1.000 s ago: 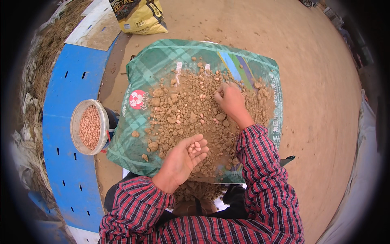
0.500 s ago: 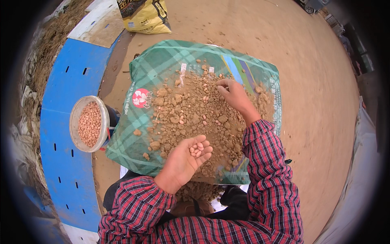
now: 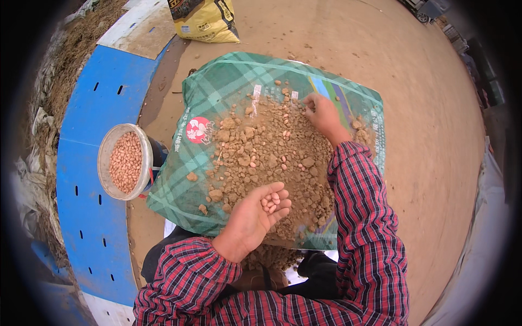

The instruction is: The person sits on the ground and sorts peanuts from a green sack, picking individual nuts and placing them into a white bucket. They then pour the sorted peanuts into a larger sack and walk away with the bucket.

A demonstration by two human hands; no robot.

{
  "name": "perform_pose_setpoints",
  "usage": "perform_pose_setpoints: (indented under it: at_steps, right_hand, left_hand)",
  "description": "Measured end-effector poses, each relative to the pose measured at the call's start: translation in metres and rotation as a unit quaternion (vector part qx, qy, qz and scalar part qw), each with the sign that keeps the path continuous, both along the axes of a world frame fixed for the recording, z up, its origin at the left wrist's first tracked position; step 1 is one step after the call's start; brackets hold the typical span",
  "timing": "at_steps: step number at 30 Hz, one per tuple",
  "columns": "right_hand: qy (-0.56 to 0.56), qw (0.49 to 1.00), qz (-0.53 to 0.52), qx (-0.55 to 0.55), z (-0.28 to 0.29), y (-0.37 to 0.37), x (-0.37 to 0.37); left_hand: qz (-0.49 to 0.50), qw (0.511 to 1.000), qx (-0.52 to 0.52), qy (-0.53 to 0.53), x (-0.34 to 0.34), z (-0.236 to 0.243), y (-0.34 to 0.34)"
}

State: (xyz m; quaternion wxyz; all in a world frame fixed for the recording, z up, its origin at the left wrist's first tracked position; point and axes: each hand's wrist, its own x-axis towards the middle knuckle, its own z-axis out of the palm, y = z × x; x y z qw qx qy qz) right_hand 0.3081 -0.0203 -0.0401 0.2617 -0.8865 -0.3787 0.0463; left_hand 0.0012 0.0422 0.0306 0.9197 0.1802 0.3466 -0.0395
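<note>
Palm up, my left hand is cupped around several pink shelled peanuts, above the near part of a dirt heap. My right hand reaches to the far right of that heap, its thumb and fingertips drawn together; whatever they pinch, if anything, is hidden. Brown soil clods with scattered loose peanuts cover the middle of a green plaid woven sack. Left of the sack, a tilted bucket with a pale rim holds many pink peanuts.
Blue panels with slots run along the left side beside the bucket. A yellow and black bag stands on the brown ground beyond the sack. More soil lies at the sack's near edge, by my legs.
The whole view has shifted slightly, so the sack and bucket appear a little farther right. My right hand has moved slightly on the far part of the heap; my left still cups peanuts.
</note>
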Motion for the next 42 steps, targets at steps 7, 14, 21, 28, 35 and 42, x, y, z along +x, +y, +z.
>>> perform_pose_setpoints:
  at_steps: [7, 14, 21, 28, 35, 42]
  right_hand:
    - [0.409, 0.888, 0.197, 0.075, 0.091, -0.025, -0.094]
    - [0.235, 0.965, 0.111, 0.044, 0.078, -0.018, -0.079]
    - [-0.047, 0.997, 0.005, 0.065, -0.012, -0.004, -0.014]
    - [0.094, 0.994, -0.046, 0.024, 0.012, -0.003, -0.030]
    - [0.482, 0.841, 0.244, 0.031, 0.096, -0.021, -0.085]
    - [0.074, 0.995, 0.035, 0.051, 0.035, 0.027, -0.041]
  left_hand:
    - [0.023, 0.999, -0.027, -0.005, 0.001, 0.002, -0.001]
    - [0.026, 0.998, -0.054, -0.033, -0.001, -0.007, -0.004]
    - [0.018, 0.999, -0.030, -0.018, 0.000, -0.008, -0.004]
    - [0.022, 1.000, -0.012, -0.008, 0.001, -0.006, -0.002]
    - [0.078, 0.996, -0.048, -0.016, 0.003, -0.006, -0.005]
    - [0.044, 0.997, -0.065, -0.025, -0.002, -0.010, -0.007]
